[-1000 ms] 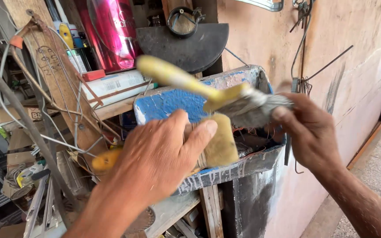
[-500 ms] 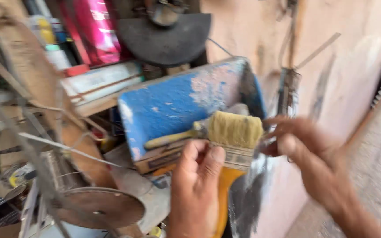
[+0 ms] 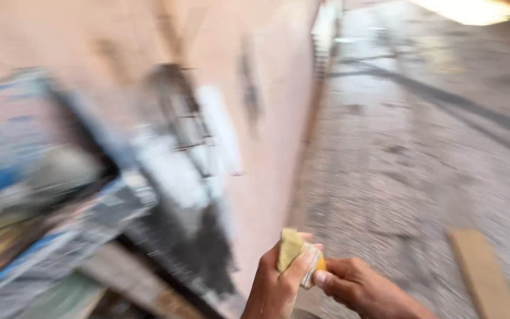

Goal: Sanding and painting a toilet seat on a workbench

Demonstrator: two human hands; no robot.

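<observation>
Both hands now low in view, brush between them.
Your left hand (image 3: 275, 283) wraps the brush (image 3: 293, 251) bristles, your right hand (image 3: 355, 289) grips the handle end; you've turned from the blue crate (image 3: 25, 195) toward the floor (image 3: 432, 147).

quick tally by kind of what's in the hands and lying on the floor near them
Paintbrush, pale bristles, gripped by the left hand, with the right hand at its handle end: 1
Wooden plank lying flat on the floor: 1
Hands: 2
Total: 4
The blurred clutter at the left is too smeared to count.
</observation>
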